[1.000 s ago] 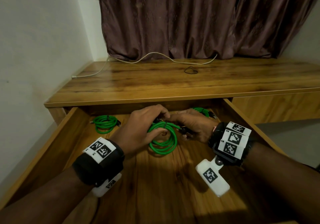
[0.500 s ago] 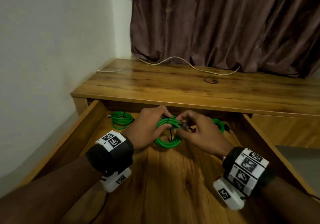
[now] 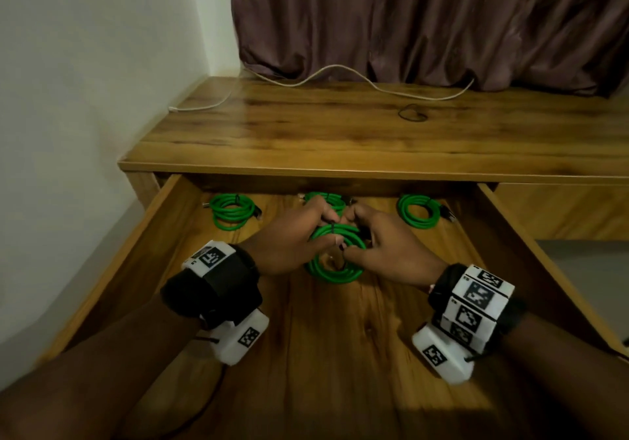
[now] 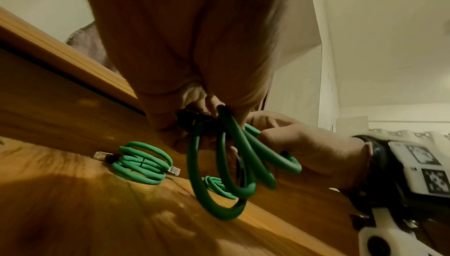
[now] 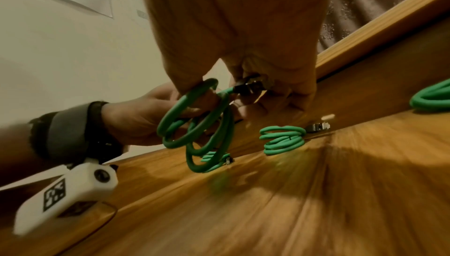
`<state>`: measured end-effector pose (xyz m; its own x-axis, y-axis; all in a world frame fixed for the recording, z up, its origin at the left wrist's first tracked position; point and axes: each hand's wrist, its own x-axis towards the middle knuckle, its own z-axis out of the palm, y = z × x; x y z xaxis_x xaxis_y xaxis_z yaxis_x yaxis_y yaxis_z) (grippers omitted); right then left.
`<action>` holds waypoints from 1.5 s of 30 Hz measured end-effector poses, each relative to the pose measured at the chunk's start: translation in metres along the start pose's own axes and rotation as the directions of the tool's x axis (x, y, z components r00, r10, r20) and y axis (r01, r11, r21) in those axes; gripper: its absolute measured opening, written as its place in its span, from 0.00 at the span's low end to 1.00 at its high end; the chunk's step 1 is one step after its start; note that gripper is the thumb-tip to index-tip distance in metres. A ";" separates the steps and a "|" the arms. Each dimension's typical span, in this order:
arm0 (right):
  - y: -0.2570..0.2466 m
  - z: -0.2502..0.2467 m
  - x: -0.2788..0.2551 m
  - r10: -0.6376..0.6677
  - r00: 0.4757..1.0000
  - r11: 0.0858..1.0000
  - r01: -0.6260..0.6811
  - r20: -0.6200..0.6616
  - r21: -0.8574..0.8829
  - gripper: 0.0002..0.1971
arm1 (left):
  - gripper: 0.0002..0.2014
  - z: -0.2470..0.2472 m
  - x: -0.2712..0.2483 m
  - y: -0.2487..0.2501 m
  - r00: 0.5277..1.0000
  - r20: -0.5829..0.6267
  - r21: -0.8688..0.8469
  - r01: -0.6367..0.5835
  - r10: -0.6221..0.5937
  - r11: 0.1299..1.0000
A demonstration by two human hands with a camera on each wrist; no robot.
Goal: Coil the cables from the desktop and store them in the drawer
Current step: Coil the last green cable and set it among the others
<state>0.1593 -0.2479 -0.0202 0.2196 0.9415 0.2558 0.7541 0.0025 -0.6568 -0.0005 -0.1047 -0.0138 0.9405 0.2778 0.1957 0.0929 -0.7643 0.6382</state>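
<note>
Green cable (image 3: 335, 256), wound into a coil, hangs between both hands above the floor of the open drawer (image 3: 340, 354), not yet laid down. Three other green coils (image 3: 232, 209) lie at the back of the drawer, near the desk edge; the middle one is partly hidden behind the hands.

What could go wrong: the loops are loose and of different size, as the left wrist view shows, so I think they can spring open if one hand lets go too early. The hanging loops could also catch on the middle coil behind and pull it.

The left hand (image 3: 292, 239) has its fingers curled around the top of the coil, thumb pressed on the loops. The right hand (image 3: 384, 252) is also closed on the coil; its fingertips (image 5: 258, 87) pinch the dark plug (image 5: 246, 87) at the cable end. A white cord (image 3: 357, 80) and a small dark ring (image 3: 412, 113) remain on the desktop (image 3: 340, 133).
</note>
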 end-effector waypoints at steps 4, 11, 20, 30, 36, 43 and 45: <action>0.001 0.000 -0.002 -0.041 0.998 0.997 0.044 0.048 -0.069 0.19 | 0.11 -0.003 -0.001 -0.009 0.999 0.042 -0.076 -0.005 0.009 0.997; 0.008 0.003 -0.005 -0.075 0.993 0.975 0.093 0.094 -0.201 0.15 | 0.16 0.009 0.002 -0.020 0.986 0.148 -0.147 0.095 -0.073 0.985; -0.004 -0.017 -0.001 -0.353 0.927 0.882 0.284 -0.128 -0.375 0.28 | 0.18 -0.001 0.006 -0.016 0.986 0.028 -0.514 0.154 -0.163 0.844; 0.012 -0.024 0.003 -0.471 0.882 0.850 0.450 -0.015 -0.273 0.03 | 0.19 0.006 0.000 -0.017 0.977 0.122 -0.503 0.212 -0.175 0.838; 0.011 -0.016 0.001 -0.308 0.941 0.938 0.277 -0.137 -0.210 0.09 | 0.24 0.005 0.002 -0.024 0.986 0.086 -0.121 0.155 -0.145 0.980; 0.004 -0.015 0.002 -0.420 0.904 0.877 0.383 -0.076 -0.291 0.09 | 0.11 0.017 -0.002 -0.006 0.999 -0.029 0.256 0.030 -0.024 0.966; 0.000 -0.014 0.002 -0.458 0.887 0.850 0.418 -0.060 -0.321 0.09 | 0.08 0.017 -0.002 -0.003 0.999 -0.044 0.235 0.021 -0.011 0.972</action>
<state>0.1688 -0.2513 -0.0099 -0.1139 0.8135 0.5702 0.9314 0.2872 -0.2237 0.0034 -0.1129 -0.0288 0.9243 0.3114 0.2207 0.1869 -0.8734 0.4497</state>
